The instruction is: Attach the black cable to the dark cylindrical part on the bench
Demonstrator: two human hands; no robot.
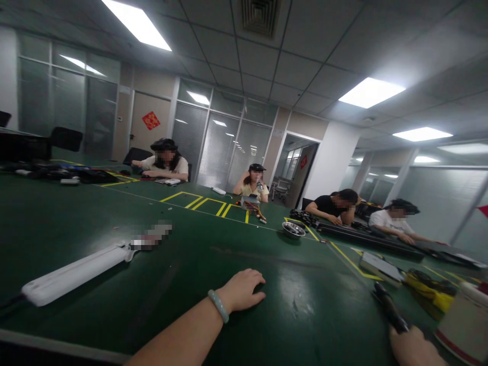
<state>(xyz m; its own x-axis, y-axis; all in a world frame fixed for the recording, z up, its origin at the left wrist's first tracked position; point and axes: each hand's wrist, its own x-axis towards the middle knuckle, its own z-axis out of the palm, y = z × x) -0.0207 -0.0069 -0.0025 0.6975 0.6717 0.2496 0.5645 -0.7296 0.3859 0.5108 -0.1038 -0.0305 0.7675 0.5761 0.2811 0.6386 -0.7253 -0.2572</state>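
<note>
My left hand (244, 291), with a pale green bangle on the wrist, rests on the green table (183, 274). Its thumb and fingers are apart and hold nothing. At the lower right, my right hand (414, 345) is closed around the near end of a black handheld tool (389, 306), which points away to the upper left. The finger ends of that hand are partly out of view. Beside my right hand stands a white container (465, 317) with a dark red band.
A white power strip (78, 273) lies at the left. A metal bowl (293, 230) holds dark pieces. A device with wires (251, 204) sits far ahead. At the right are a silver box (381, 267) and yellow cables (430, 290). Several people sit around the table.
</note>
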